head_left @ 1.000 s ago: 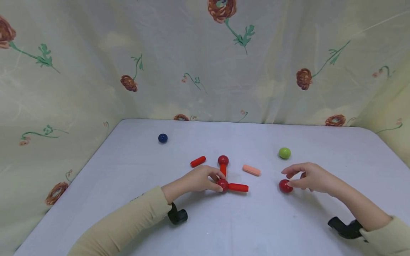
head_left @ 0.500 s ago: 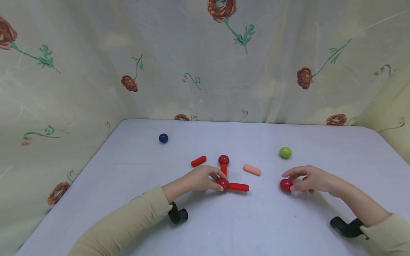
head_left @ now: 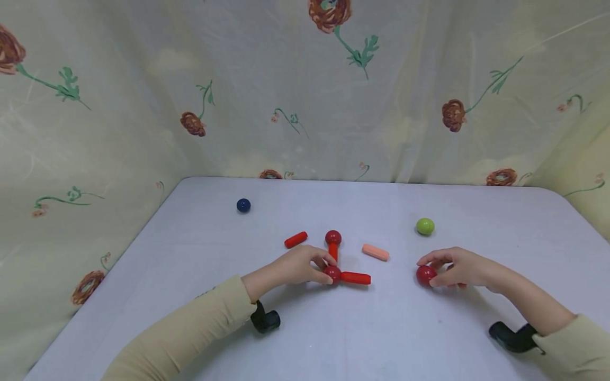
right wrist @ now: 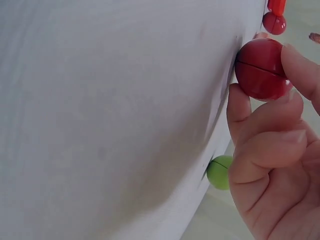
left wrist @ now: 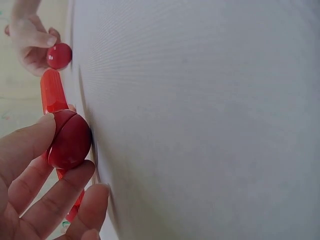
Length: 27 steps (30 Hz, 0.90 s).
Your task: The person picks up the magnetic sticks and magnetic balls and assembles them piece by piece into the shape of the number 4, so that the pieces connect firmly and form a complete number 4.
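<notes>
My left hand point(head_left: 296, 267) pinches a red ball point(head_left: 333, 274) between thumb and fingers at the middle of the table. From this ball one red stick point(head_left: 356, 278) points right, and a second red stick point(head_left: 333, 253) runs back to another red ball point(head_left: 333, 237). Off to the right, my right hand point(head_left: 467, 268) holds a separate red ball point(head_left: 425, 275) down at the tabletop. In the right wrist view, thumb and fingertips grip that ball point(right wrist: 260, 67), which has a thin dark seam. The left wrist view shows the other held ball point(left wrist: 72, 142) with its stick point(left wrist: 53, 91).
Behind the right hand lies a green ball point(head_left: 425, 226). A peach stick point(head_left: 375, 252) and a loose red stick point(head_left: 296, 239) flank the joined pieces. Toward the back left is a dark blue ball point(head_left: 243, 205). A flowered curtain point(head_left: 286, 95) hangs behind the white table point(head_left: 362, 338).
My right hand's fingers have come down and closed onto the separate red ball, which stays in about the same place. My left hand keeps its grip without visible movement.
</notes>
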{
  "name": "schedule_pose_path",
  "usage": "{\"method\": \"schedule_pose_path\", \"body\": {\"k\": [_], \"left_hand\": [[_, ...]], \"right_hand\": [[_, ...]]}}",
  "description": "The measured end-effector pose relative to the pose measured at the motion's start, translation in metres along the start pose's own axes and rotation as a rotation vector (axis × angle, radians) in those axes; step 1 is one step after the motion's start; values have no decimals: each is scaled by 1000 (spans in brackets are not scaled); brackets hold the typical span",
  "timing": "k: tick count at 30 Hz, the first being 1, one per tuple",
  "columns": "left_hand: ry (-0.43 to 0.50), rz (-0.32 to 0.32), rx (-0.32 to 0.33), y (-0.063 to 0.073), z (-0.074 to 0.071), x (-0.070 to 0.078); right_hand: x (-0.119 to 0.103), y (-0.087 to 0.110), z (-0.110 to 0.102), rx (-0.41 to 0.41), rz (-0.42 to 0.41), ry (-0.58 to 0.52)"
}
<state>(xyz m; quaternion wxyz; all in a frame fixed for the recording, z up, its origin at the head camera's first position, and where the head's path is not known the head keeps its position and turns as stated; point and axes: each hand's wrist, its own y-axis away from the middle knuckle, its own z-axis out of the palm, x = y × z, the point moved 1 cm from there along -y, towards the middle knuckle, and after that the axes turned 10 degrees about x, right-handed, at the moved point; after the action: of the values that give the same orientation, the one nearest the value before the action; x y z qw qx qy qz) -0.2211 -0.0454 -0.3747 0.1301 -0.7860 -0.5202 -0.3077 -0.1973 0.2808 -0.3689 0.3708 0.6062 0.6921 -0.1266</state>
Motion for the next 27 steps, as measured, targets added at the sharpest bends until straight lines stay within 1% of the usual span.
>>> {"method": "schedule_pose_path", "body": {"k": [8,15,19,22,27], "left_hand": [[-3,-4,1,-1,-1,0],[5,-8,-7,1,-1,0],[9,-16,-9,2,-1,2],[8,-20,-11,1,-2,3],[5,-25,-19,0,-2,4]], "right_hand": [[-5,-2,0,13,-17,32],[-16,-3,11,13,-19,16],[-24,-3,17,17,-37,9],[-30,-3,20,18,-75,4],[-39,-3,26,40,-84,-10]]}}
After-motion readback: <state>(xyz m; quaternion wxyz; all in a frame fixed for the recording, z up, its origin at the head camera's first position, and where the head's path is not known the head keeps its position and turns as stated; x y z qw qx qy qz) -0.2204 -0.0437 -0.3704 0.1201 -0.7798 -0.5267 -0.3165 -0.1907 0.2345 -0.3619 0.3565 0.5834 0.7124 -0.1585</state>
